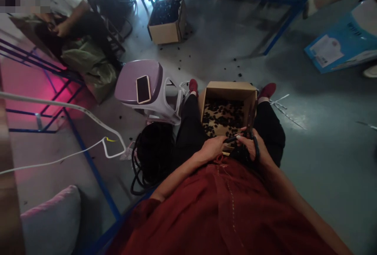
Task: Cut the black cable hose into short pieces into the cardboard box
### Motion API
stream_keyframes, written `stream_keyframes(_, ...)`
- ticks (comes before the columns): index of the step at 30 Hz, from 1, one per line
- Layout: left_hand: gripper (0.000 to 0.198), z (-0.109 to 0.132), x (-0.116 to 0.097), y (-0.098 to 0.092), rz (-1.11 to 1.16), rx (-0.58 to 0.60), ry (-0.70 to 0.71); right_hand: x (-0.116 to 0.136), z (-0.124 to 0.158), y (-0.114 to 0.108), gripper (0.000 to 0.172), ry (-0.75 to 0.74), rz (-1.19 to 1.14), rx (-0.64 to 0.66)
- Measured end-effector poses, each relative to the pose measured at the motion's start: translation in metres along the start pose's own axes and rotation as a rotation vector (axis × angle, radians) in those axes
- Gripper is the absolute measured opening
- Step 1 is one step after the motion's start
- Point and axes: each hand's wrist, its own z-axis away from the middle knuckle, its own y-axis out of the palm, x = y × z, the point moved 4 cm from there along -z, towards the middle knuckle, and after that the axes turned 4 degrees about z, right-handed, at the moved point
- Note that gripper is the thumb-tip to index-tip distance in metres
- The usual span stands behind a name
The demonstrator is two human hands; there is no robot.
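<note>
I sit with an open cardboard box [228,87] between my knees, its floor scattered with small black parts [224,118]. My left hand [212,148] and my right hand [253,145] meet just in front of the box, over my lap. Both are closed on a black cable [255,150]. The cable loops round the right hand and runs between the two hands. Its ends are hidden behind my fingers.
A purple plastic stool [129,90] with a phone [143,88] on it stands to my left, and a coil of black cable [153,157] lies below it. A second box of black parts [166,21] sits farther off. Another person [63,27] sits at the upper left. Blue frames cross the floor.
</note>
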Motion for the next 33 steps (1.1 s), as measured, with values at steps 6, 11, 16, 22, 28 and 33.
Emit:
stream_keyframes(6,0.041,0.000,-0.009,-0.010,-0.019,0.011,-0.021,0.001,0.002,-0.003,0.057,0.015,-0.013,-0.037)
stream_keyframes(11,0.038,-0.001,-0.016,-0.029,0.089,-0.062,0.058,-0.003,-0.001,-0.007,0.045,0.033,-0.074,-0.066)
stream_keyframes(16,0.035,0.000,-0.011,-0.038,0.217,-0.114,0.035,-0.013,0.001,-0.020,0.039,0.057,-0.034,-0.055)
stream_keyframes(22,0.035,0.003,-0.013,-0.041,0.406,-0.218,0.017,-0.026,0.019,-0.036,0.043,0.074,0.254,0.172)
stream_keyframes(28,0.034,0.007,-0.006,-0.046,0.473,-0.303,-0.032,-0.039,0.027,-0.048,0.051,0.094,0.549,0.243)
stream_keyframes(33,0.031,0.009,-0.002,-0.040,0.484,-0.293,-0.035,-0.046,0.032,-0.046,0.055,0.093,0.655,0.250)
